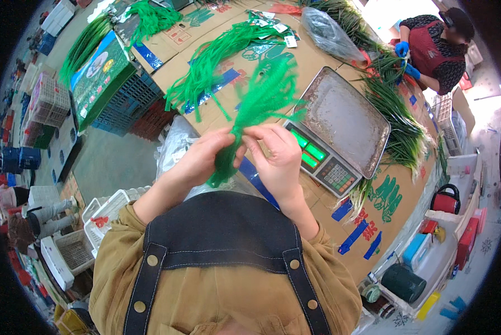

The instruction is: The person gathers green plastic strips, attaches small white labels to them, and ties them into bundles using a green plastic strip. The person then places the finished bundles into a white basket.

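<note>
A bunch of green plastic mesh netting is held up before my chest, gathered narrow at the middle and fanned out, blurred, at its far end. My left hand grips the gathered part between thumb and fingers, and the lower end hangs beneath. Against the same narrow part, my right hand pinches with thumb and forefinger; what exactly lies between those fingertips is partly hidden. Beyond my hands, more green mesh net bags with white tags lie on the cardboard-covered table.
To the right stands a digital scale with lit green displays. Bunches of green onions line the far right side, where a person in blue gloves handles some. A green carton sits on blue crates at left.
</note>
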Action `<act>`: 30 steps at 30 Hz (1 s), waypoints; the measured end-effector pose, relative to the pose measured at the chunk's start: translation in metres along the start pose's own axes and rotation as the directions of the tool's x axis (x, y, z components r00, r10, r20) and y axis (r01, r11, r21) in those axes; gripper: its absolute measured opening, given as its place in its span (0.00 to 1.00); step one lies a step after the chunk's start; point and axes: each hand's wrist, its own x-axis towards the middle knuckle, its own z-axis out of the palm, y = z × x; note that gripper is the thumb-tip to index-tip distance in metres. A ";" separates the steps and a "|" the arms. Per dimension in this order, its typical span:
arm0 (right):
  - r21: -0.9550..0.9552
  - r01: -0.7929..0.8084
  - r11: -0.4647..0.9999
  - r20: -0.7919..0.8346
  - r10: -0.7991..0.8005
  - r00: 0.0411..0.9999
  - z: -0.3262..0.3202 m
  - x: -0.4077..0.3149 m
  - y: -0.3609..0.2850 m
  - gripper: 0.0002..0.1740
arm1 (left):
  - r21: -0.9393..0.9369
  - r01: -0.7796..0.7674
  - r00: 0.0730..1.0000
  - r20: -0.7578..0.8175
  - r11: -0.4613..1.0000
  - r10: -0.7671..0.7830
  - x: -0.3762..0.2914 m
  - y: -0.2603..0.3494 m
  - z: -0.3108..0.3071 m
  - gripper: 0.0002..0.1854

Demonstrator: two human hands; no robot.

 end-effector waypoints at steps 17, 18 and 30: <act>0.710 -0.617 0.340 0.303 0.643 0.703 0.030 0.003 0.043 0.14 | 0.791 -0.207 0.891 -0.091 0.577 0.444 0.010 0.004 -0.018 0.15; 0.745 -0.592 0.307 0.299 0.639 0.708 0.031 0.002 0.045 0.14 | 0.649 -0.160 0.932 -0.150 0.744 0.331 0.010 0.004 -0.019 0.15; 0.081 -0.247 0.966 -0.109 0.255 0.961 0.027 -0.005 0.011 0.04 | 0.539 -0.065 0.876 -0.372 0.840 0.306 0.024 -0.010 -0.020 0.13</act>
